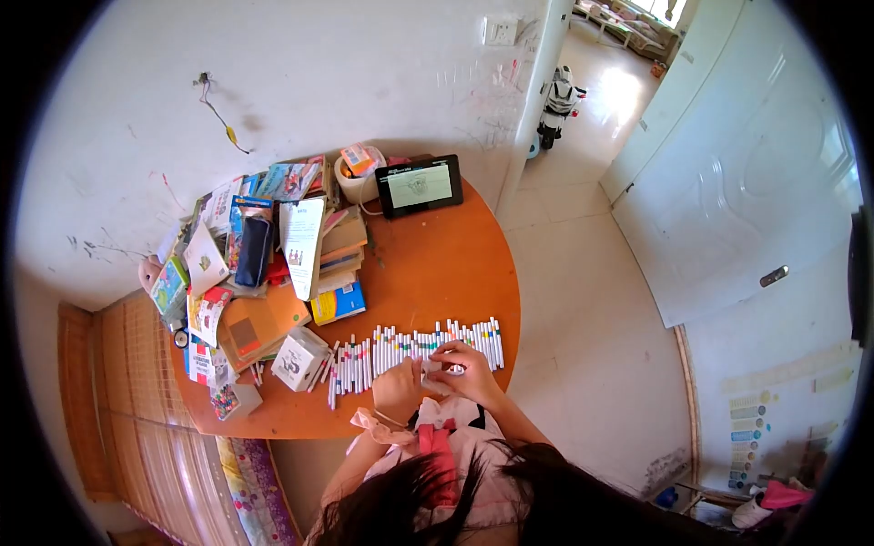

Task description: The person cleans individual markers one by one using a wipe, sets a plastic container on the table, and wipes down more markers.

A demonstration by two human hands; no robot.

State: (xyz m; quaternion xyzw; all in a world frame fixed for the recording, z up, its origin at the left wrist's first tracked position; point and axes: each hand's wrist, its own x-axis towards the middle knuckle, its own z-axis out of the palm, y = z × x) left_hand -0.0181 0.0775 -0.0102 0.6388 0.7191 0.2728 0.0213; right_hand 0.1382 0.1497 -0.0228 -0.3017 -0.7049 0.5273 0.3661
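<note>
My left hand (395,391) and my right hand (464,368) meet at the near edge of the orange table (437,264), just in front of a row of markers. The right fingers are bent around a small whitish thing (441,375), whose kind I cannot make out. My left hand is closed beside it, its fingertips close to the same thing; what it grips is partly hidden. White markers (390,346) with coloured bands lie side by side past both hands. A white box with a printed picture (300,358) sits left of the row.
Books and papers (241,314) are piled on the table's left, with a dark pencil case (254,250) on top. A tablet (420,187) leans at the back beside a white container (357,171). A white door (728,173) stands at the right.
</note>
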